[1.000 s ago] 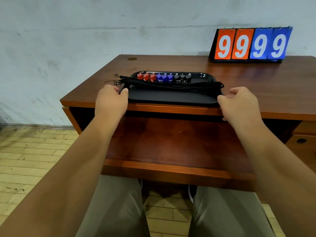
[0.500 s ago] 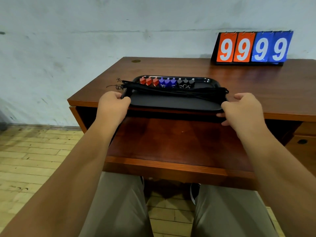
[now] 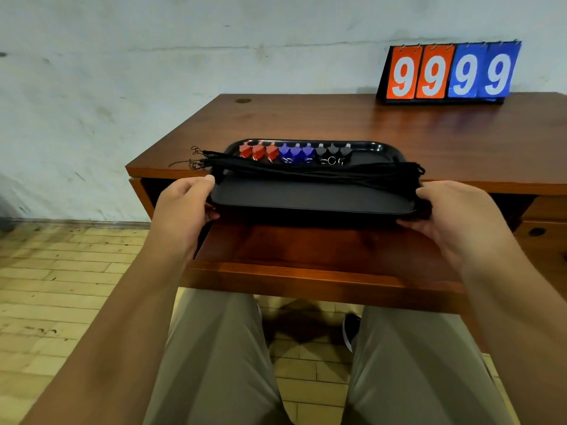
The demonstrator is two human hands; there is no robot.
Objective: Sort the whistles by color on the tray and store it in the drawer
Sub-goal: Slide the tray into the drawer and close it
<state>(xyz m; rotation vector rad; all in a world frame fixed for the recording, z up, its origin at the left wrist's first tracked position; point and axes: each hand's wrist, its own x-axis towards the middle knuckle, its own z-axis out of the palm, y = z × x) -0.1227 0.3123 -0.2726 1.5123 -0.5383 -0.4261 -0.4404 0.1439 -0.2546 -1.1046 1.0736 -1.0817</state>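
The fingers (image 3: 209,180) of the left hand (image 3: 184,207) and of the right hand (image 3: 454,213) are curled round the two short ends of the black tray (image 3: 306,197), thumbs on top. Half a second ago the tray lay further back on the desk (image 3: 337,121). Now its near part stands out past the desk edge, above the open drawer (image 3: 306,250), so the storing step seems begun. Along the tray's far rim sit three red whistles (image 3: 257,151), three blue whistles (image 3: 296,152) and three black whistles (image 3: 333,151), already sorted, with their black cords (image 3: 306,170) lying across.
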